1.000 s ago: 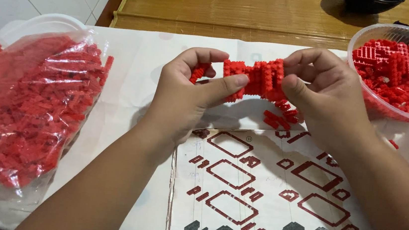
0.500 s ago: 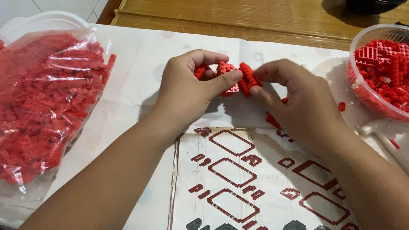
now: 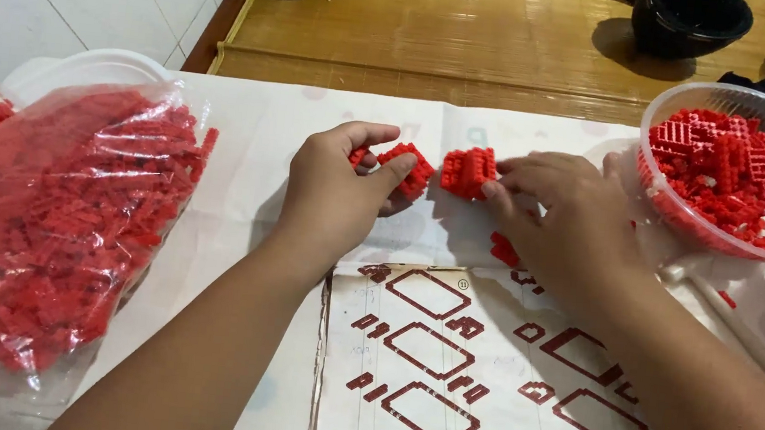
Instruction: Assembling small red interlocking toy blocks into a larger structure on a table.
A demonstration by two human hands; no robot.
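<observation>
My left hand [image 3: 340, 194] pinches a small red block piece [image 3: 408, 168] between thumb and fingers, low over the white paper. My right hand [image 3: 561, 221] lies just to its right, fingertips on a second red block piece [image 3: 469, 171]. The two pieces sit a few centimetres apart. A few loose red bricks [image 3: 503, 249] show under my right palm. A printed instruction sheet [image 3: 479, 374] with red outline diagrams lies below both hands.
A clear plastic bag full of small red bricks [image 3: 44, 229] fills the left side. A clear round bowl [image 3: 682, 216] with red brick pieces stands at the right. Behind the paper is a wooden mat [image 3: 456, 35] with a black bowl [image 3: 691, 20] on it.
The one red block assembly held up between both hands has come apart into two pieces, and both hands have lowered to the table and drawn slightly apart.
</observation>
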